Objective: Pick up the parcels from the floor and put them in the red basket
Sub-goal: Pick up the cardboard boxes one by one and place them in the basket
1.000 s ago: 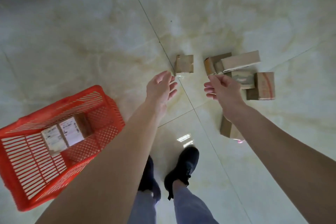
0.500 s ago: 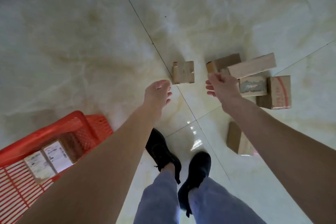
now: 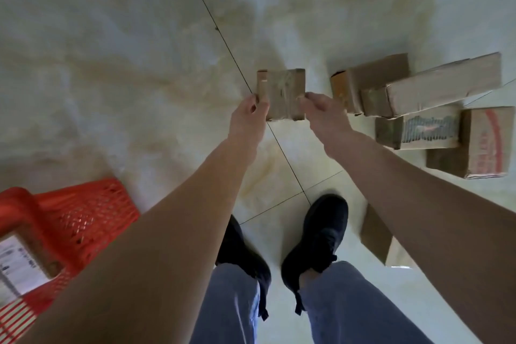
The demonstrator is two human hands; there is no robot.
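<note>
1. Left grip (image 3: pixel 247 116) and right grip (image 3: pixel 321 110): fingers curled, pinching opposite sides of small brown taped cardboard parcel (image 3: pixel 282 93) over pale marble floor (image 3: pixel 111 64).
2. Red plastic lattice basket (image 3: pixel 92 218) at lower left, holding white-labelled parcel (image 3: pixel 19 265).
3. Brown cardboard boxes (image 3: pixel 418 98) piled at right.

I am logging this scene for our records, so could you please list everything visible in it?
small parcel: one, brown, on the floor between both hands
piled parcels: about five, brown, on the floor at right
lone parcel: one, brown, partly hidden under the right forearm
red basket: one, at lower left
labelled parcel: at least one, white label, inside the basket
floor: pale glossy tiles
shoes: two, black
trousers: blue-grey
left hand: at the small parcel's left edge
right hand: at its right edge
</note>
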